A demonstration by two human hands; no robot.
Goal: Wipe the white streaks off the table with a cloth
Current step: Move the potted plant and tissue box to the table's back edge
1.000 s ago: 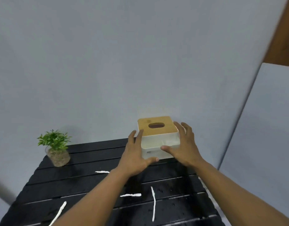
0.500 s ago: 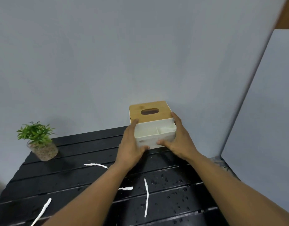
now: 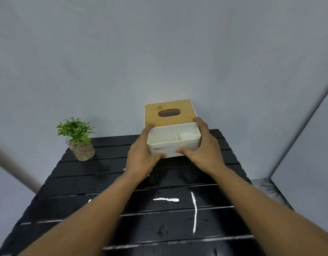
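A white tissue box (image 3: 173, 151) with a wooden lid (image 3: 168, 112) stands at the back of the black slatted table (image 3: 159, 228). My left hand (image 3: 143, 157) grips its left side and my right hand (image 3: 202, 150) grips its right side. The lid is slid back, so the front compartments show, and something white lies in the right one (image 3: 189, 136). A short white streak (image 3: 166, 199) and a long white streak (image 3: 194, 212) lie on the wet slats between my forearms. A bit of another streak (image 3: 89, 201) peeks out beside my left forearm.
A small green plant in a glass pot (image 3: 79, 140) stands at the table's back left corner. Grey walls close in behind and to the right. Water drops dot the slats.
The lid has slid back and bared the box's front compartments. The camera has tilted down and closer, so the table fills more of the view. Both hands stay on the box.
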